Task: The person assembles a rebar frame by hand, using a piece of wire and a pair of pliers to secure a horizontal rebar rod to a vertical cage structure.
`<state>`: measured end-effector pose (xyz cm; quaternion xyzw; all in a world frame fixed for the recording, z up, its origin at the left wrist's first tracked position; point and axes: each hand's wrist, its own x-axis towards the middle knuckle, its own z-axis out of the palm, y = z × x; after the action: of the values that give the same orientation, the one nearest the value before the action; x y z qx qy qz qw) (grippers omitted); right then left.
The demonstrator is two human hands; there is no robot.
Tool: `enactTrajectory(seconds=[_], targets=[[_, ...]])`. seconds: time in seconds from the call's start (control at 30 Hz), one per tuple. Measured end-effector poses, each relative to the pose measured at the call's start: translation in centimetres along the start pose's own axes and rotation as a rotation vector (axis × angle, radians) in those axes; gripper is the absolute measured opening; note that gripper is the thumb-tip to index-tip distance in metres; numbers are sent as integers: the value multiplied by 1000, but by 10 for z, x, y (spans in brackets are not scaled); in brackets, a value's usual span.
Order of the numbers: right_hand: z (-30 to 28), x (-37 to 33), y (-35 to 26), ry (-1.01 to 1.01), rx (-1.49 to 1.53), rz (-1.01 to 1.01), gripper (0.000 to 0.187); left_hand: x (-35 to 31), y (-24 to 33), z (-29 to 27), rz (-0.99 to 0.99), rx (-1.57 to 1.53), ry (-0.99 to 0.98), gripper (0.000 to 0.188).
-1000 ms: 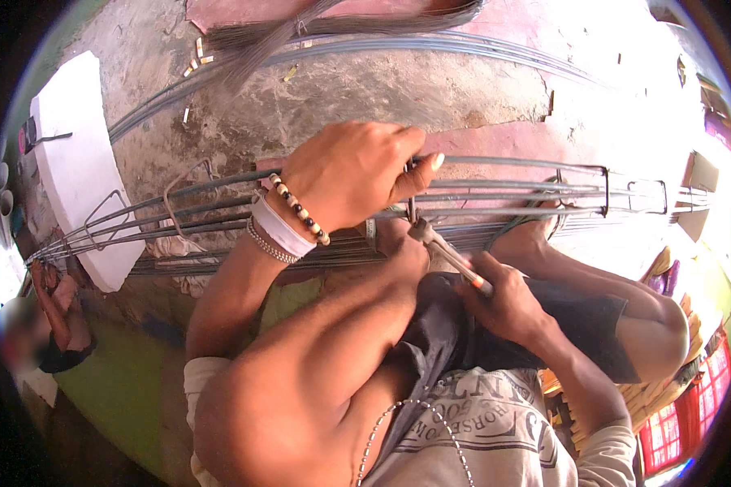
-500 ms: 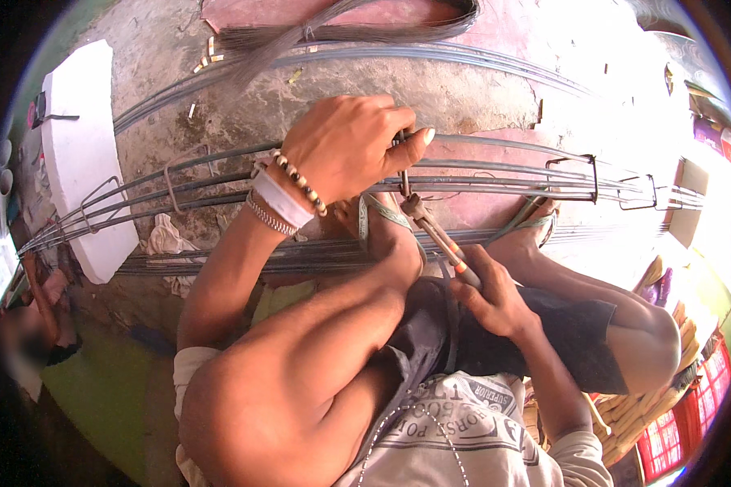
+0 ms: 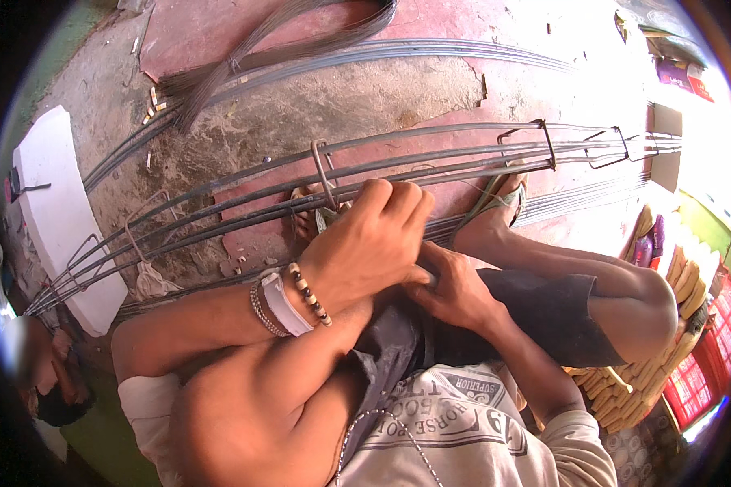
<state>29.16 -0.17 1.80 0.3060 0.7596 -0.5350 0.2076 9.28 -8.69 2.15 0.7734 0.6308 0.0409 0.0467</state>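
My left hand point(image 3: 374, 239), a beaded bracelet and white band at its wrist, is closed just on my side of a cage of long steel bars point(image 3: 439, 166). Its fingers curl downward, and what they hold, if anything, is hidden. Close against it, my right hand point(image 3: 463, 288) is closed around the pincers point(image 3: 427, 280); only a bit of the grey handle end shows, the rest being covered by my hands. A bent steel stirrup point(image 3: 323, 174) stands around the bars just beyond my left hand. Another dark stirrup point(image 3: 550, 144) sits farther right.
A bundle of thin wire point(image 3: 276, 53) lies on the floor at the far side, by more loose bars point(image 3: 463, 49). A white block point(image 3: 61, 219) supports the cage's left end. Another person point(image 3: 57, 365) is at the left edge. Stacked tan bundles point(image 3: 625, 390) lie at right.
My left hand has left the stirrup and come down toward me, beside my right hand. The pincers, plainly seen before, are now mostly hidden. The view has shifted, too.
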Motion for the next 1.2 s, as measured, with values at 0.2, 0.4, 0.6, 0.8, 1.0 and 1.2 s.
enactTrajectory(seconds=[0.2, 0.4, 0.6, 0.8, 1.0, 1.2], targets=[[8, 3, 13, 112, -158, -63, 40, 8, 6, 12, -29, 29, -44, 75], [18, 7, 15, 102, -225, -119, 37, 4, 23, 2, -209, 81, -191, 74], [14, -5, -9, 382, -527, -95, 32, 11, 7, 3, -122, -167, -106, 63], [-12, 13, -2, 370, -522, -254, 26, -7, 2, 19, -48, -295, 93, 45], [-47, 5, -26, 203, -526, -113, 28, 7, 13, 25, -37, -73, 244, 31], [-42, -7, -22, 234, -595, -207, 30, 23, 25, 24, -85, -436, 21, 20]])
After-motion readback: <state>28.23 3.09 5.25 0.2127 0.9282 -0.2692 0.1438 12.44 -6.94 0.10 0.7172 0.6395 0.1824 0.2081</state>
